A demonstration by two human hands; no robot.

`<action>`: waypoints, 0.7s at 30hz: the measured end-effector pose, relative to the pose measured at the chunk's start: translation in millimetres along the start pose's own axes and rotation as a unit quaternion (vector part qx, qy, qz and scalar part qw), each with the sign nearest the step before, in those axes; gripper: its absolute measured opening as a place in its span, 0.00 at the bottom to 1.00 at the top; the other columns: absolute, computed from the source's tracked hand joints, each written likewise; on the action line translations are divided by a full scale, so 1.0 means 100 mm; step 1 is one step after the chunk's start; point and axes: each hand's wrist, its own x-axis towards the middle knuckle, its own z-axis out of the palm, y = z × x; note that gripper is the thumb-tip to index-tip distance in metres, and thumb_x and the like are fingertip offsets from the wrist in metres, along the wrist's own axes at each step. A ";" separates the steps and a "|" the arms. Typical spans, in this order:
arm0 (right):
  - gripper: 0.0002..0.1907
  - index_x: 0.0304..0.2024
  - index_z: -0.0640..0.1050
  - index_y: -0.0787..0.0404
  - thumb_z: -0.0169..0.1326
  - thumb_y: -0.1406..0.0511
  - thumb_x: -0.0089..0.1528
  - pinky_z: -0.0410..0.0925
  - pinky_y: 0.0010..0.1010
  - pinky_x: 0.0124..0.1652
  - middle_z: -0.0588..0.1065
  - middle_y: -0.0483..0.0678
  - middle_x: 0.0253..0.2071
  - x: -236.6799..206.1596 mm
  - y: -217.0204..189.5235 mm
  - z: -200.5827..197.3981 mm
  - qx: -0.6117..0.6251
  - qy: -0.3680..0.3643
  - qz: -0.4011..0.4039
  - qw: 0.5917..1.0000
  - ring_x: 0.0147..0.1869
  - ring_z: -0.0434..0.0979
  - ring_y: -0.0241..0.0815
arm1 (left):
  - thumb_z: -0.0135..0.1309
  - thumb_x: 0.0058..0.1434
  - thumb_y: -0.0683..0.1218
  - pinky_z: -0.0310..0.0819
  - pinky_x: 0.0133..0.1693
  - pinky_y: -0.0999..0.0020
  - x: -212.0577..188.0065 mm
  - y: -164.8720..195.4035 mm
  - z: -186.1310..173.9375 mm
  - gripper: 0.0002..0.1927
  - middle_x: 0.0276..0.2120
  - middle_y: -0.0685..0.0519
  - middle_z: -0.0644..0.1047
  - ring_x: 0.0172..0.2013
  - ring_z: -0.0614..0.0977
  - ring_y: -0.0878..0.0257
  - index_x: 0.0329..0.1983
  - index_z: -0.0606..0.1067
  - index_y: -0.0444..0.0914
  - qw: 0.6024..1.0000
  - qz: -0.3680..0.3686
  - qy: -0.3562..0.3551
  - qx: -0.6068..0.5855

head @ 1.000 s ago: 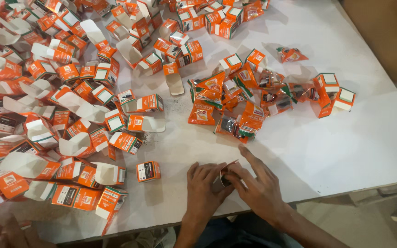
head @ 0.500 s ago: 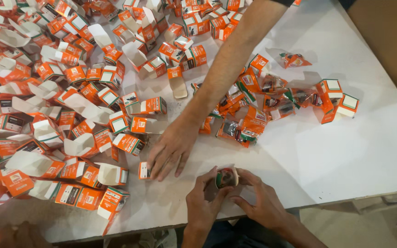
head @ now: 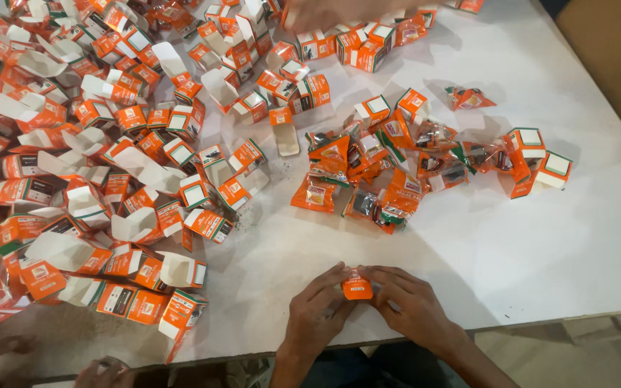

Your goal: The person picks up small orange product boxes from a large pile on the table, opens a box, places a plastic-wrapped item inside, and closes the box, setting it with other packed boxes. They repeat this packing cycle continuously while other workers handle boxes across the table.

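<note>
Co-worker's arm gone; carton heap (head: 109, 165) beside hands (head: 357, 305).

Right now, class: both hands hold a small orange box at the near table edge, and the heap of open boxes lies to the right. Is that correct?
Not quite. The head view shows the heap of open boxes to the left. Both the left hand and right hand do hold the orange box at the near table edge.

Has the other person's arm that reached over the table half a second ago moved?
Yes. It has pulled back toward the far edge of the table; only a blurred hand shows there, far from the small orange box both near hands hold.
</note>
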 end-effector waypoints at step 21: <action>0.15 0.47 0.84 0.58 0.63 0.72 0.57 0.75 0.37 0.52 0.79 0.51 0.58 0.00 -0.08 -0.09 0.116 -0.031 0.073 0.990 0.58 0.81 0.50 | 0.70 0.52 0.41 0.77 0.55 0.57 0.10 0.23 -0.25 0.14 0.52 0.47 0.79 0.59 0.78 0.46 0.40 0.79 0.37 0.996 0.012 -0.092 -0.004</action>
